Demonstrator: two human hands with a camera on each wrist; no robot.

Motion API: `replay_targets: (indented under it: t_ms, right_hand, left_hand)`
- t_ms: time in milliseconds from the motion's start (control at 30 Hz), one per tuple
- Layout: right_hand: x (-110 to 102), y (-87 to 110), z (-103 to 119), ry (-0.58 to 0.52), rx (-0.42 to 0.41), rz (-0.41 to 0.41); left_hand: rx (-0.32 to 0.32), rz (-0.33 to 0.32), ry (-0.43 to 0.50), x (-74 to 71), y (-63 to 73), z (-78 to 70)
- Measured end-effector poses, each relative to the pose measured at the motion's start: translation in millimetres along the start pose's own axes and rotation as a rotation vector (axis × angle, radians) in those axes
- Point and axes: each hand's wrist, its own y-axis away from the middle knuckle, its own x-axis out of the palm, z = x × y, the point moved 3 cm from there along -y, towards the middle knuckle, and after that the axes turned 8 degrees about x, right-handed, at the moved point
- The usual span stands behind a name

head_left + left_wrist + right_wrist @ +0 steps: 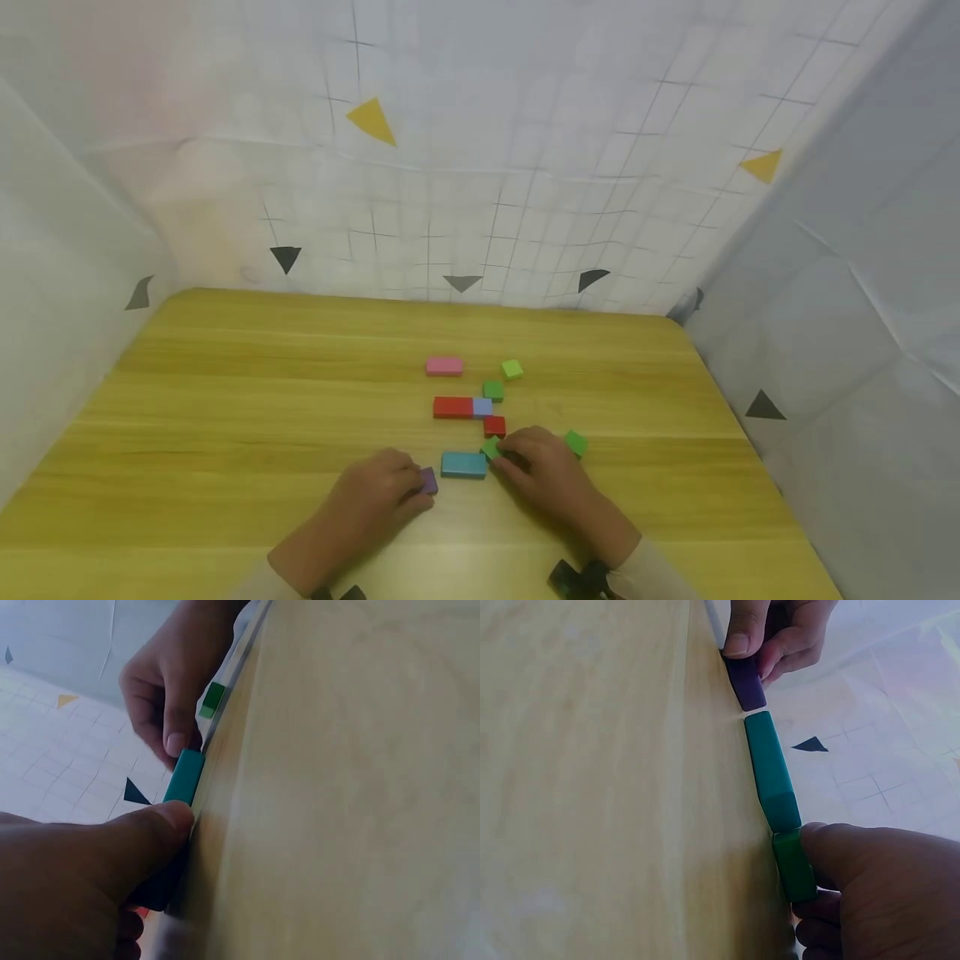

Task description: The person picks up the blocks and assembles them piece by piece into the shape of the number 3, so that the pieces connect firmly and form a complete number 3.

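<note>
On the table my left hand point(380, 493) pinches a purple block point(428, 481) between thumb and fingers. In the right wrist view that purple block point(745, 684) stands just short of one end of a blue block point(771, 772), a narrow gap between them. My right hand point(546, 473) holds a small green block point(491, 448) with thumb and fingers. That green block point(794, 864) meets the blue block's other end. A small red block point(494, 426) lies just beyond the right fingertips.
Farther back, a long red block point(453, 407) touches a light blue one point(482, 407), with a green block point(492, 391) behind. A pink block point(444, 367) and a lime block point(512, 369) lie beyond. Another green block point(576, 443) sits right of my right hand. White sheeting point(465, 167) surrounds the table.
</note>
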Motion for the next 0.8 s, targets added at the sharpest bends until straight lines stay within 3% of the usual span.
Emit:
replay_targets:
  t_ms: [200,533,800]
  right_hand:
    - [1,-0.1,-2,0.007,0.003,-0.006]
    - [1,0.2,-2,0.006,0.005,-0.008]
    - [0,0.4,0,-0.011,-0.007,-0.005]
  left_hand:
    - [-0.028,0.016,-0.004,0.1,1.5,7.1]
    - [-0.168,-0.081,-0.042,3.2,4.5,14.9]
    - [-0.155,-0.111,-0.059,6.0,2.3,13.1]
